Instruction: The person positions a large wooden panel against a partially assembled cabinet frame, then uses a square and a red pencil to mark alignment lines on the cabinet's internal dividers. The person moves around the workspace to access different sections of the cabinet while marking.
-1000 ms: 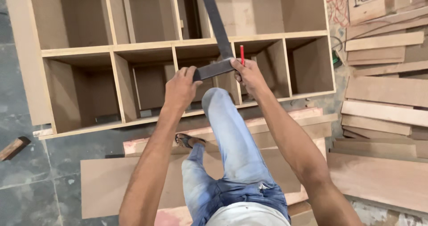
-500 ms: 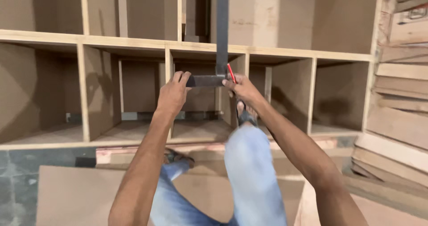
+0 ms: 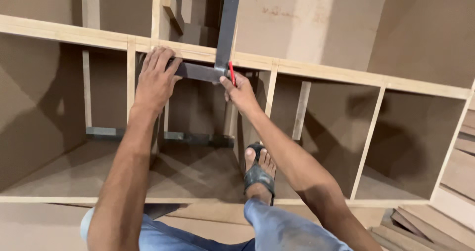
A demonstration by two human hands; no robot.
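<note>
A grey metal L-shaped square [image 3: 225,38] lies on the light wooden edge rail [image 3: 326,75] of a large brown board cabinet. Its short leg runs along the rail and its long leg points away from me. My left hand [image 3: 157,78] presses flat on the short leg. My right hand [image 3: 239,91] holds a red pencil [image 3: 232,73] with its tip at the inner corner of the square, touching the rail.
The cabinet is split into several open compartments by upright dividers [image 3: 367,142]. My foot in a dark sandal [image 3: 259,173] stands inside one compartment, my knee in blue jeans [image 3: 282,228] below. Stacked boards [image 3: 460,182] lie at the right edge.
The view has closed in on the cabinet. My foot now stands inside a compartment. Both hands stay on the square, which rests on the rail.
</note>
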